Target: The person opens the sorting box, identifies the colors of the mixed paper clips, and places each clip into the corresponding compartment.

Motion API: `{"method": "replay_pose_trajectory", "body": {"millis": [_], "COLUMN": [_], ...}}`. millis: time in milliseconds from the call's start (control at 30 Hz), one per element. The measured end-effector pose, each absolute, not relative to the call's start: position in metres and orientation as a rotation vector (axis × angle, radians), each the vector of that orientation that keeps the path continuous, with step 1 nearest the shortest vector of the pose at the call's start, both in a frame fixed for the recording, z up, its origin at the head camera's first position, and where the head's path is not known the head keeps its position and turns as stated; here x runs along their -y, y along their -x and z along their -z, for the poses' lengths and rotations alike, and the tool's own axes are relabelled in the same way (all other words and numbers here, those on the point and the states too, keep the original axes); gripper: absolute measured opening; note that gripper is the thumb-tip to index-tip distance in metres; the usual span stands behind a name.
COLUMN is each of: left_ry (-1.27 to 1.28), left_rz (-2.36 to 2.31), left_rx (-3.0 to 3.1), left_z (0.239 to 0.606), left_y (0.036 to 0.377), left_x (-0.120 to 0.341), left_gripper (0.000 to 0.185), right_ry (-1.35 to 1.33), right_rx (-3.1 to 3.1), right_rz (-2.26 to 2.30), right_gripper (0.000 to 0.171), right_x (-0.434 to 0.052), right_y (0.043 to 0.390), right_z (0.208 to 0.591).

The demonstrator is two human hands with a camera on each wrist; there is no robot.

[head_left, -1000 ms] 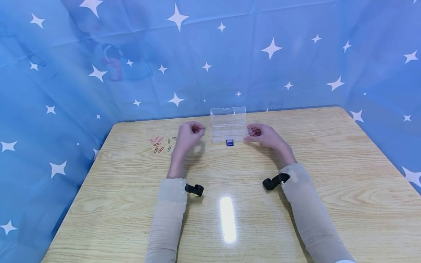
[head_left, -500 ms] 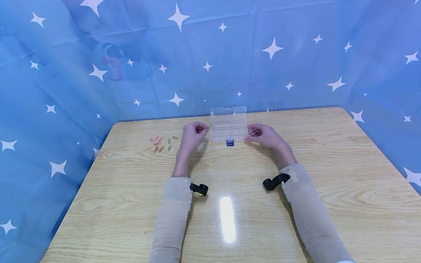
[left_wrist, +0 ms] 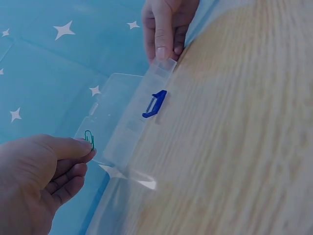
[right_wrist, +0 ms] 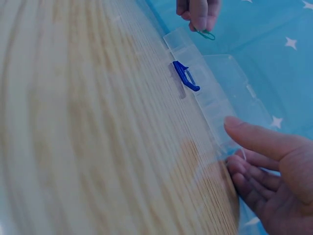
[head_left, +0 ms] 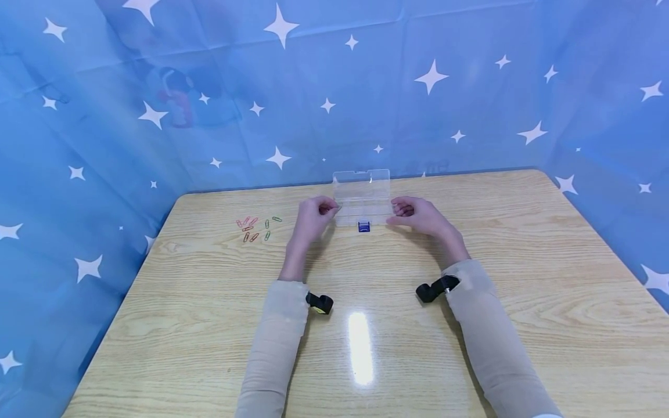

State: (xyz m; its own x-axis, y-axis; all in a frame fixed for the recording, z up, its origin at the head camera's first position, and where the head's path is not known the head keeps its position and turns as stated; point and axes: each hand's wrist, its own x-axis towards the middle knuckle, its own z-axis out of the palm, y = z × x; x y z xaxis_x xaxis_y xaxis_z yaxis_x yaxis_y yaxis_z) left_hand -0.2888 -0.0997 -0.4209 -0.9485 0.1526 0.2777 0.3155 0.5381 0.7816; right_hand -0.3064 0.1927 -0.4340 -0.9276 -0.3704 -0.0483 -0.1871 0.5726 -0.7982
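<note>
— Two hands at work on the bench [head_left: 470,325]. What's the left hand [head_left: 312,216] got?

— A green paper clip [left_wrist: 89,138], pinched between thumb and forefinger, the other fingers curled under. It hangs just at the left end of the clear plastic box [head_left: 362,204], above its edge.

— And the box itself?

— Open. Its lid stands up at the back, toward the blue star-patterned cloth [head_left: 334,87], and a blue latch [head_left: 363,226] sits at the middle of the front wall. It lies near the far edge of the bench, between the two hands.

— Right hand [head_left: 416,215]?

— At the box's right end. In the left wrist view its fingertips press on the corner of the box; the right wrist view shows the thumb stretched out and the fingers loosely bent beside the wall. It steadies rather than grips.

— Anything else lying about?

— Several loose paper clips [head_left: 255,229], pink, orange and green, scattered in a small cluster on the bench, well to the left of the left hand and apart from the box. Both forearms wear beige sleeves [head_left: 277,331].
</note>
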Motion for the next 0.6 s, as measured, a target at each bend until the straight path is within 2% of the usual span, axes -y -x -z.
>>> {"method": "replay_pose_trajectory", "body": {"millis": [600], "left_ry": [0.406], "left_rz": [1.338], "left_rx": [2.662], "left_z": [0.4280], "left_y": [0.2873], "left_x": [0.0941], "left_gripper": [0.009], "right_ry": [0.465], "right_rx": [-2.585], "right_rz": [1.288], "right_gripper": [0.070], "right_x": [-0.1929], "right_y": [0.3062], "right_z": [0.4344]}}
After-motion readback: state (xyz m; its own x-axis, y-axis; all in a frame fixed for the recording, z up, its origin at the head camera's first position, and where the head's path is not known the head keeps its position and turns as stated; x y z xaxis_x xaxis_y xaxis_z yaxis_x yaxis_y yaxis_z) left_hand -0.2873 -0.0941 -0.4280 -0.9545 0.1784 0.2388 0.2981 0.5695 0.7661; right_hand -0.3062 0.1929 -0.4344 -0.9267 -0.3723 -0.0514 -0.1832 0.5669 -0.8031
